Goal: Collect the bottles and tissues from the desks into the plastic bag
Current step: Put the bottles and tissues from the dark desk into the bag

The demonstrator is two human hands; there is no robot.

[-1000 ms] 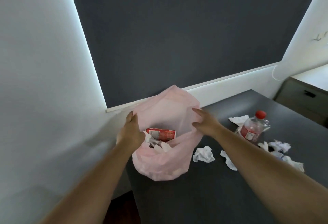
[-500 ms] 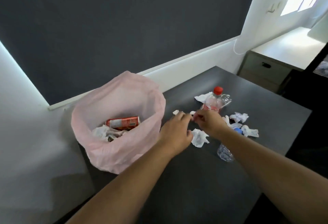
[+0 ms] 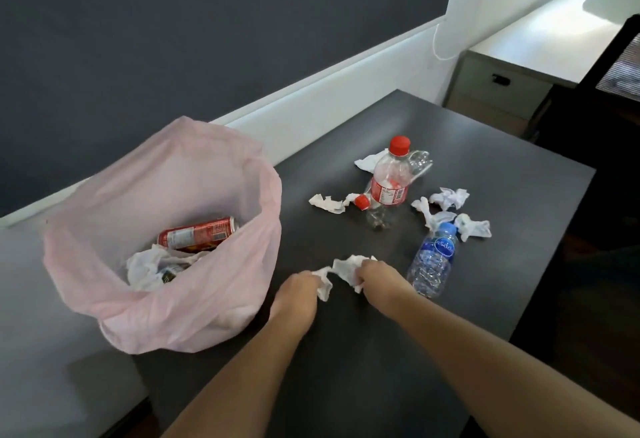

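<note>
Dark matte desk top. At left edge: pink plastic bag, standing, mouth open upward. Mid-top: red-capped bottle, upright, red label. Just behind it: second clear bottle, on its side, red cap toward the bag. Right of centre: blue-capped bottle, on its side. Crumpled white paper: far tissue behind the upright bottle; left tissue beside it; tissue cluster to its right, reaching the blue cap. Front tissue pinched by left hand and right hand; contact with top unclear.
</note>
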